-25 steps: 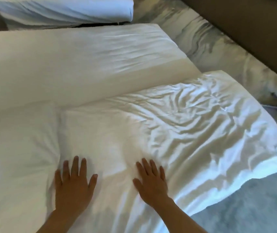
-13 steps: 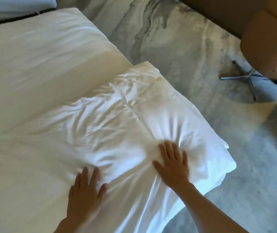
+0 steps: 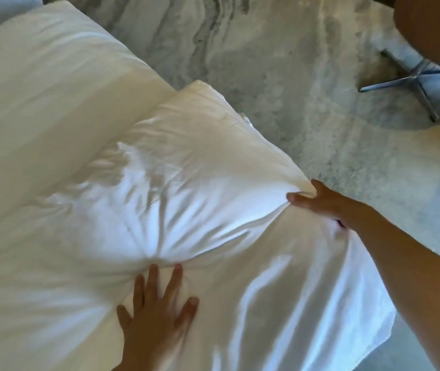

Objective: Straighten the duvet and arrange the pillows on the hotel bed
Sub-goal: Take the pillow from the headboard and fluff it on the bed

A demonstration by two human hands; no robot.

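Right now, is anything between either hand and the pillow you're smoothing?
Nothing visible. The left hand lies flat, fingers spread, directly on the pillow. The right hand is already pressed against its floor-side edge, bunching the fabric there. No other object lies on the pillow.

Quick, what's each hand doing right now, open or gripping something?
Left hand: open, fingers spread, pressed flat on the white pillow.
Right hand: closed, pinching the pillow's edge fabric.
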